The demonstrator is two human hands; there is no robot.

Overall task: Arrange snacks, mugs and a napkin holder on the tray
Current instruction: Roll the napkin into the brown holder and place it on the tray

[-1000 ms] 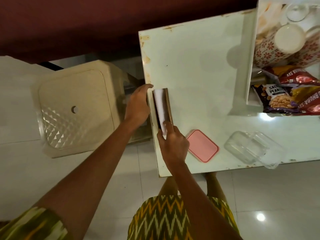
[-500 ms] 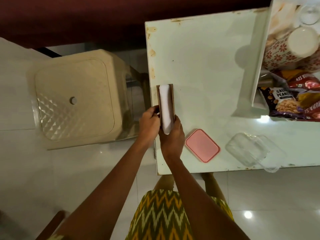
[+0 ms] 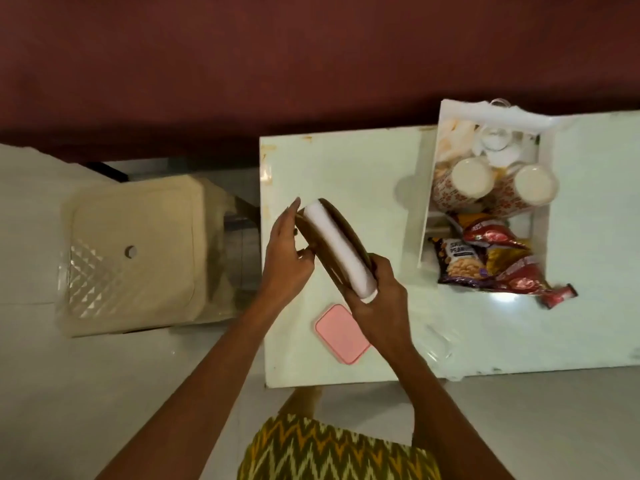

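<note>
— Pale green surface is lying below us, with a white tray sitting on it at right. What are our hands doing?

— Both are gripping the brown napkin holder above the surface: left hand closing round its far side, right hand clasping the near end.

— And the tray?

— It is holding two floral mugs and snack packets. Near us, a pink lid is lying flat.

Pale green table w/ rust spots on its left edge. Directly on it: white tray at 2 o'clock, pink lid at 6 o'clock, clear container at 5 o'clock, close to the near edge. Snack packets spill from the tray's near end onto the top.
</note>
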